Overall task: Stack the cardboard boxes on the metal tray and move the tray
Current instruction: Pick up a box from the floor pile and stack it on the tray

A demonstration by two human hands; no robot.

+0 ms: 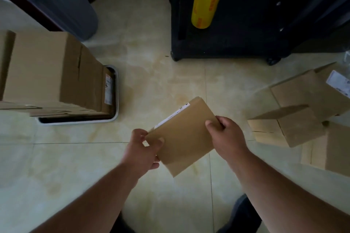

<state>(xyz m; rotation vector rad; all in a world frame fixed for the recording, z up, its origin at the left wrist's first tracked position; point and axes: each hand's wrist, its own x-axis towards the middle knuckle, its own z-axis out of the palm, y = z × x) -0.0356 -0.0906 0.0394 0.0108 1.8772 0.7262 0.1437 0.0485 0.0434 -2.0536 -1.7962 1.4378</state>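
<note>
Both hands clamp one small flat cardboard box [182, 134] above the tiled floor: the left hand [143, 150] pinches its near-left corner, the right hand [226, 134] its right edge. Right of the right hand lie about three loose cardboard boxes [303, 111]. Far left of the left hand, one metal tray [115, 100] carries a stack of boxes [51, 70], count unclear.

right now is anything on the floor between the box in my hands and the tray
Nothing visible. The small box, held by the left hand and right hand, has bare floor tile between it and the metal tray, which already carries stacked boxes.
</note>
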